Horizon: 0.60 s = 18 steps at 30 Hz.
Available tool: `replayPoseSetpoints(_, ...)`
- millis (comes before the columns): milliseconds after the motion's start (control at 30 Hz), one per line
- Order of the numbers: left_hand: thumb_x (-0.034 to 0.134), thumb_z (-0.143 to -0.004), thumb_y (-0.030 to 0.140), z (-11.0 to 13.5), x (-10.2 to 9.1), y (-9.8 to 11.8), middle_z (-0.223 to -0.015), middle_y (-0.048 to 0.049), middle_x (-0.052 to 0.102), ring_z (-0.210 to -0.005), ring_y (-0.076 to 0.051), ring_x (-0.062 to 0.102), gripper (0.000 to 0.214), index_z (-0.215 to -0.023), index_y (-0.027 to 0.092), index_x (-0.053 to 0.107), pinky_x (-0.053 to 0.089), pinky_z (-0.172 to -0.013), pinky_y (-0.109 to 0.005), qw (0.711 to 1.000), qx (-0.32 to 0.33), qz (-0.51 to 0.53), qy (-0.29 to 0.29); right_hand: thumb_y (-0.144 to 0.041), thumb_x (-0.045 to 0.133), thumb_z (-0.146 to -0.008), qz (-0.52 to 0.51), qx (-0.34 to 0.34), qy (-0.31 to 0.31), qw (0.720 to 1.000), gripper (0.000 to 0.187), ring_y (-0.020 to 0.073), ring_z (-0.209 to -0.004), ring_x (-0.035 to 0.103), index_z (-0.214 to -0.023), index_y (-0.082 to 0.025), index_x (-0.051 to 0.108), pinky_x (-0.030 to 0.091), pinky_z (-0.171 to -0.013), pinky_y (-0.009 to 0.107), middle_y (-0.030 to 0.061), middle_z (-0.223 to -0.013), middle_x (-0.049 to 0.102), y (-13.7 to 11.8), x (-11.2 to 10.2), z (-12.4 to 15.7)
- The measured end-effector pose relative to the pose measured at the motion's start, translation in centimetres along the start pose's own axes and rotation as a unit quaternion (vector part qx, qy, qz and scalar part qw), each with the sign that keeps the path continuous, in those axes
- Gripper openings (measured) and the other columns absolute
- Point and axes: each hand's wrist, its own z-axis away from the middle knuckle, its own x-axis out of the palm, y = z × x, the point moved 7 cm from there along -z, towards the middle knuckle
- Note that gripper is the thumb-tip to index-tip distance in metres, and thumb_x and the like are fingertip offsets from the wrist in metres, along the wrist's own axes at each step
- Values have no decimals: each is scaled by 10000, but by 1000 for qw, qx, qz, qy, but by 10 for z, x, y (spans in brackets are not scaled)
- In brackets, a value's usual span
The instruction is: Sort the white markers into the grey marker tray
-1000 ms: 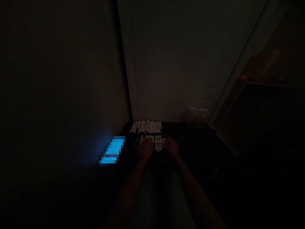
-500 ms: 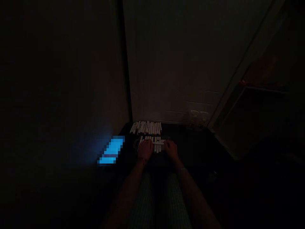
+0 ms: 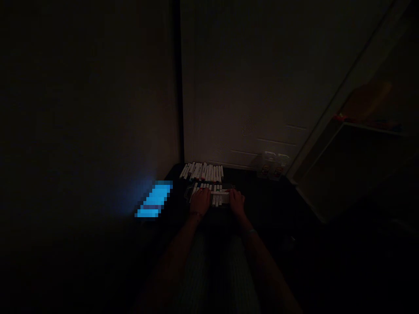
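Note:
A white marker point(image 3: 220, 192) lies crosswise between my two hands. My left hand point(image 3: 200, 201) is closed on its left end, and my right hand point(image 3: 237, 201) is closed on its right end. Beneath it stands a row of white markers point(image 3: 216, 200) in what looks like a clear case point(image 3: 187, 193), partly covered by my left hand. Behind that, a second batch of white markers point(image 3: 203, 172) lies side by side near the wall. The dim light hides the finger details and any lettering.
The dark table point(image 3: 262, 205) meets a pale wall point(image 3: 229, 87). Two clear plastic containers point(image 3: 270, 165) stand at its back right. A glowing blue, pixelated rectangle point(image 3: 153, 200) is at the left edge. Farther right is a shelf-like frame point(image 3: 340, 126).
The view has shifted slightly, so the wall and containers appear a little farther right. Both hands still hold the marker crosswise, with little change in their grip.

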Motion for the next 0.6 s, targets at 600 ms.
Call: replayPoseSetpoints(600,191,-891,314,2,2,-3,-831,-97,592,-800,-185,552,364,-920,146,512,368,-698,-294,999,-29,-33,-32,-303,233,-906,56,-27,-42,997,347,158,-957,428,-992,-281,568,200,-840,305,1,-986,599,-5,5,2)
